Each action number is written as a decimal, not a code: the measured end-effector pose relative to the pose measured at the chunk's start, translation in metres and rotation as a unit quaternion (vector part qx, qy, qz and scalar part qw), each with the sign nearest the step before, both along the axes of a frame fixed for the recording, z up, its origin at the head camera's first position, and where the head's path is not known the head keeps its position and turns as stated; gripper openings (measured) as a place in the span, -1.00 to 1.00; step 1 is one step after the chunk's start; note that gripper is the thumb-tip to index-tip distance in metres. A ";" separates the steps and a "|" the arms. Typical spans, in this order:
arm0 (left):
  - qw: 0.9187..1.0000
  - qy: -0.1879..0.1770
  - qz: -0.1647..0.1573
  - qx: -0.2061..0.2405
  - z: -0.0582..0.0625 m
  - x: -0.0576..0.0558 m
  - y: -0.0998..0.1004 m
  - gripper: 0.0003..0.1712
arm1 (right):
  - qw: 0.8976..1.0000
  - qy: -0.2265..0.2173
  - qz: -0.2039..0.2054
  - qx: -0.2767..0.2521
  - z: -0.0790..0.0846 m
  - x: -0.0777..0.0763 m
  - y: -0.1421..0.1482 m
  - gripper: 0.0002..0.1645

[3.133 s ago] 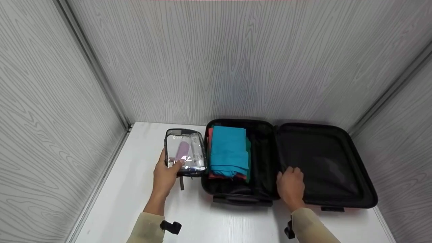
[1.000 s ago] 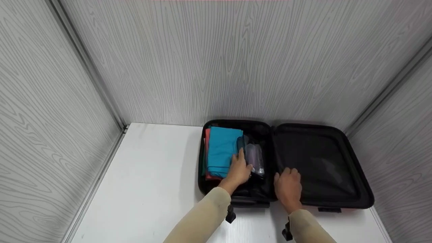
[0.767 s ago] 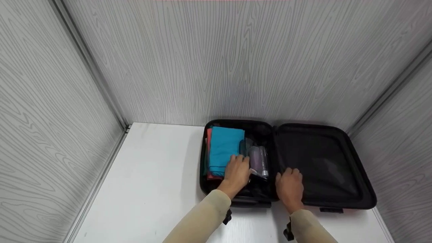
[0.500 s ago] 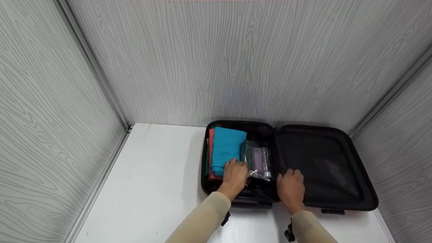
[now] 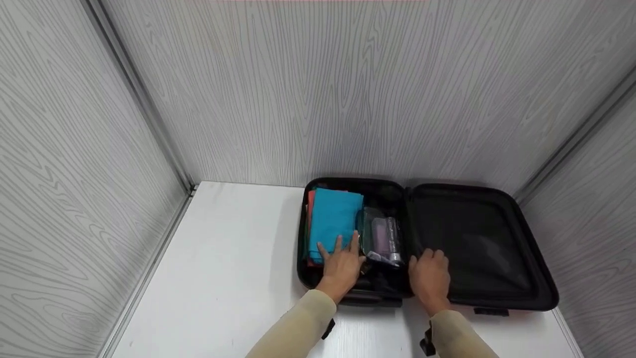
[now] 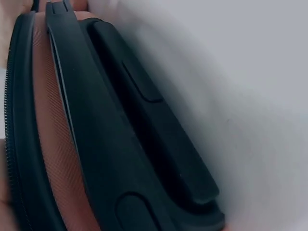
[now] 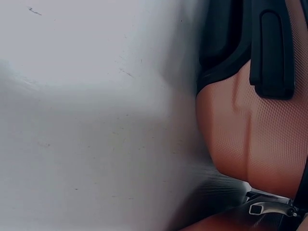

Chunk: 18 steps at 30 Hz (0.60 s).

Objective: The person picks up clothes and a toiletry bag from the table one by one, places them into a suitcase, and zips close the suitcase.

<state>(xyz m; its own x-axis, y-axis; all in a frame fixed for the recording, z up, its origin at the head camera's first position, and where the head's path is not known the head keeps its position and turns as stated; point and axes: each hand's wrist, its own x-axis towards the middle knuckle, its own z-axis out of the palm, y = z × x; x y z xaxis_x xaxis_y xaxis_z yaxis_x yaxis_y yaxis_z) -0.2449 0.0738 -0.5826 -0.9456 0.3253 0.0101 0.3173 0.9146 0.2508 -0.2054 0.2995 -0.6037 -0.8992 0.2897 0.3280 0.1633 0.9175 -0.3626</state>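
Note:
An opened suitcase [image 5: 377,293] with a black lining lies on the white table. In its left half sits a stack of folded clothes, a blue garment [image 5: 335,214] on top and red and green edges under it. My left hand [image 5: 343,268] rests on the near end of the blue garment with its fingers spread. Right of the stack lies a clear toiletry pouch [image 5: 380,236] with a purple item and a white tube inside. My right hand [image 5: 430,276] is at the suitcase's middle edge, fingers bent over it; whether they grip the edge is hidden.
The suitcase lid [image 5: 472,243] lies flat to the right, its lining bare. White table surface [image 5: 223,258] stretches to the left. Wood-grain panels [image 5: 318,89] stand behind and on both sides. The suitcase's black carry handle [image 6: 96,115] and orange shell [image 7: 260,130] show in the wrist views.
My left hand carried the toiletry pouch from left of the suitcase into it, let go, and moved onto the blue garment, spreading its fingers. The right hand has stayed in place.

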 end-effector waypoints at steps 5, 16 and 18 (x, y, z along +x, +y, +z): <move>1.000 -0.003 0.012 0.010 0.005 -0.002 -0.008 -0.20 | 1.000 0.006 -0.001 0.003 -0.001 0.000 0.001 -0.54; 0.999 -0.024 0.016 -0.016 0.013 -0.009 -0.029 -0.20 | 1.000 -0.006 0.007 -0.006 -0.001 0.001 0.003 -0.51; 0.999 -0.032 0.017 -0.009 0.014 -0.010 -0.032 -0.20 | 1.000 -0.009 0.009 -0.010 0.000 0.001 0.002 -0.51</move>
